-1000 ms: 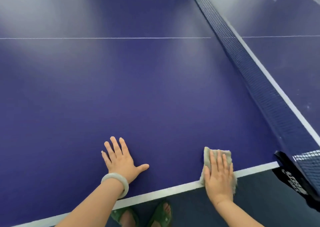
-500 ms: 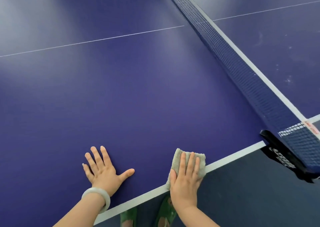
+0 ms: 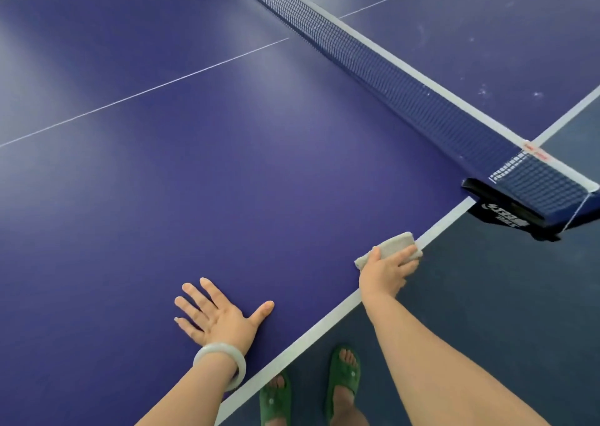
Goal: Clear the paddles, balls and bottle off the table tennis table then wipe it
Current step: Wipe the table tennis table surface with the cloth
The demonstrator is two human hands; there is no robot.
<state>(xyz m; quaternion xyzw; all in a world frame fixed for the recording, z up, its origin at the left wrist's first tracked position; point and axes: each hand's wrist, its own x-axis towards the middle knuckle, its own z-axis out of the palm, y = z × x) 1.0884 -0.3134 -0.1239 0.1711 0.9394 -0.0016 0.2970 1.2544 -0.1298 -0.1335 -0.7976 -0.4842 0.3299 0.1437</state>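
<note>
The blue table tennis table (image 3: 227,166) fills the view. My left hand (image 3: 217,315) rests flat on it with fingers spread, a pale bangle on the wrist. At the white side line near the table's edge, my right hand (image 3: 388,271) presses a folded grey cloth (image 3: 394,247) onto the surface, fingers laid over the cloth. No paddles, balls or bottle show in the view.
The dark blue net (image 3: 389,68) runs from the far end to its black clamp post (image 3: 506,211) at the right edge. Pale smudges (image 3: 483,91) mark the table half beyond the net. My feet in green sandals (image 3: 344,380) stand on the dark floor.
My right hand has slid the cloth along the side line toward the net post. The view has turned, and my left hand stays flat on the table.
</note>
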